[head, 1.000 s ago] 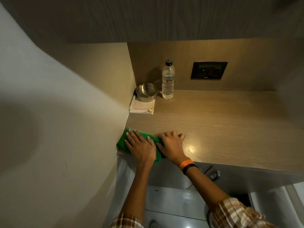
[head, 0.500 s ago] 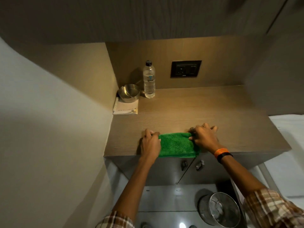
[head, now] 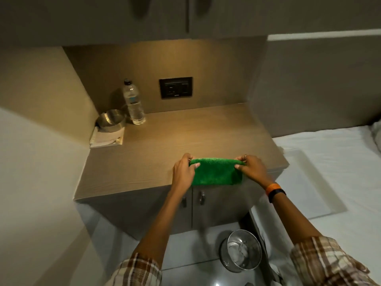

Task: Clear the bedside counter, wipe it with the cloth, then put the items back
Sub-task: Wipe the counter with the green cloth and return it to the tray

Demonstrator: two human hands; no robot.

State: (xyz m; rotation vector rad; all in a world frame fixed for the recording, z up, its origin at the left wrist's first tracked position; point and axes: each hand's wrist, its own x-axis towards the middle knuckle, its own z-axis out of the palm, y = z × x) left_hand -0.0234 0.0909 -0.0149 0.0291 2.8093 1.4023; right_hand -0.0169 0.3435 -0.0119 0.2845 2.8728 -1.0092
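Observation:
A folded green cloth [head: 216,172] is held by both hands just above the front edge of the wooden bedside counter [head: 165,145]. My left hand [head: 183,170] pinches its left end and my right hand [head: 251,168] pinches its right end. At the counter's back left corner stand a clear water bottle [head: 133,103] and a small steel bowl [head: 111,120], the bowl resting on a white booklet [head: 107,139].
A black socket panel [head: 175,87] is set in the back wall. The cabinet doors [head: 202,203] with handles are below the counter. A steel bin [head: 242,250] stands on the floor. A white bed [head: 329,172] lies to the right; a wall is on the left.
The cloth moved from the counter's left front edge to its right front part, and both hands have lifted it by the ends. My view shifted right, showing the bed.

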